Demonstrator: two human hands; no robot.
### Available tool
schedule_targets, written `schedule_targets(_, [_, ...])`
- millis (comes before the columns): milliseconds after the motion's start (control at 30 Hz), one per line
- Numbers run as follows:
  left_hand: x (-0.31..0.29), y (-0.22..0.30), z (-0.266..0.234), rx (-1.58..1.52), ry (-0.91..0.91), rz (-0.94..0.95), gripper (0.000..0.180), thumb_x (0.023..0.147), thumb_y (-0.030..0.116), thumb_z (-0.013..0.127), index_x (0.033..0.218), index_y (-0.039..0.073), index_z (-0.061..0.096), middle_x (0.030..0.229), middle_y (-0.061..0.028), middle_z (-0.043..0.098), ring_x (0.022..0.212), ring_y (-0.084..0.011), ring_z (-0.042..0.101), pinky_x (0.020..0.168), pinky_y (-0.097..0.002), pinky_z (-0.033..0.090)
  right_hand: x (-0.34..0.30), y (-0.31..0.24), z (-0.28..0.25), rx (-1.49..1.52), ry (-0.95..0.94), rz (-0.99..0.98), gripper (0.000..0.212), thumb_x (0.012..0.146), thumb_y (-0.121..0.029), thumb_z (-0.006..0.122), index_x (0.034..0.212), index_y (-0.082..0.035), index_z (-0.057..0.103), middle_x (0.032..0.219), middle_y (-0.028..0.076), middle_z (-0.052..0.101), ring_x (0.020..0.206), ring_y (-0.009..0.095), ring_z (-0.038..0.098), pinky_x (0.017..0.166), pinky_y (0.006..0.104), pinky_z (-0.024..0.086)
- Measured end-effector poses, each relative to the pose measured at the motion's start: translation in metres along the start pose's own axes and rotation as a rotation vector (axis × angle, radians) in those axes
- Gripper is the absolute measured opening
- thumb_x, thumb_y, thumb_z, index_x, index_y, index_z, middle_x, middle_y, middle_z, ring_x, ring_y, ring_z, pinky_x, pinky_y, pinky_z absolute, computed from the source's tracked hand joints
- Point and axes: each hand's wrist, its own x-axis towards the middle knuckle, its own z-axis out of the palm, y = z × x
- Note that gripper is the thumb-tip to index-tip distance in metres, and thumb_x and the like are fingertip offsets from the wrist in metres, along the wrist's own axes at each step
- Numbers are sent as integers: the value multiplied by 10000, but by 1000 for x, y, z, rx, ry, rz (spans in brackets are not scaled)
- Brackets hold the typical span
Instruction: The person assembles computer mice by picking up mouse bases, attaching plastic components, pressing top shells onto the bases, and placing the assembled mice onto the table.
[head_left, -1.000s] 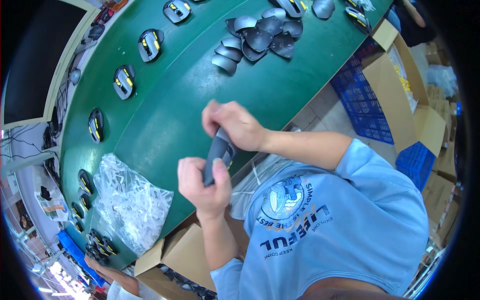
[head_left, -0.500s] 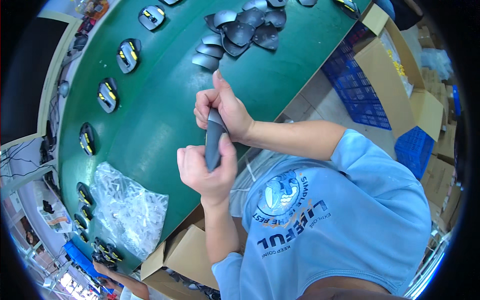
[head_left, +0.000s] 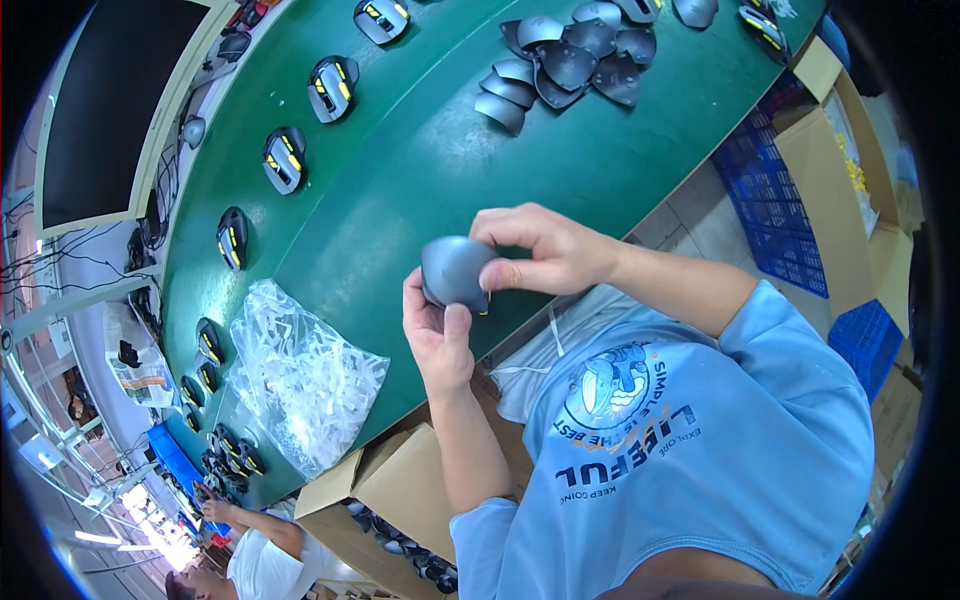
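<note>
Both of my hands hold a dark grey computer mouse (head_left: pixel 455 268), its smooth curved cover facing up and a bit of yellow showing at its lower edge. My left hand (head_left: pixel 438 345) cups it from below and the left, thumb against its near side. From the right, my right hand (head_left: pixel 545 250) grips its edge between thumb and fingers. What lies under the cover is hidden. Beyond my hands, a pile of loose grey curved covers (head_left: pixel 568 66) rests on the green work surface (head_left: pixel 400 180).
Uncovered mice with yellow parts, one of them (head_left: pixel 284 160), line the left side. A clear bag of small whitish pieces (head_left: pixel 305 385) lies near left, above an open carton (head_left: pixel 400 490). Blue crates (head_left: pixel 770 205) and another carton (head_left: pixel 825 190) stand right. A co-worker's arm (head_left: pixel 262 524) reaches in lower left.
The mouse has turned from edge-on to cover-up. My right hand has shifted to its right edge, thumb now on it; my left hand has moved under it. The view has swung, shifting the scene rightward.
</note>
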Motion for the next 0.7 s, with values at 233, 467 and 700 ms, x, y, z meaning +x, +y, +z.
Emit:
schedule_targets(233, [8, 6, -8, 327, 183, 101, 686, 663, 391, 960, 1053, 23, 532, 999, -51, 577, 889, -182, 590, 775, -318, 491, -3, 5, 6, 19, 3, 9, 568, 824, -394, 831, 1156, 1, 593, 917, 134, 675, 865, 271, 653, 752, 368, 513])
schedule_targets(467, [4, 7, -6, 792, 227, 192, 590, 638, 243, 956, 991, 15, 543, 878, -52, 538, 808, -175, 525, 731, -315, 460, -5, 10, 9, -378, -6, -55, 658, 762, -398, 869, 1198, -3, 574, 1025, 145, 640, 948, 309, 631, 830, 405, 511])
schedule_targets(700, [9, 8, -12, 1038, 171, 285, 622, 639, 294, 960, 996, -7, 549, 887, -107, 551, 786, -245, 539, 715, -362, 460, -7, 9, 2, -517, -32, -34, 614, 786, -432, 827, 1158, 2, 603, 1029, 153, 647, 946, 349, 607, 844, 428, 498])
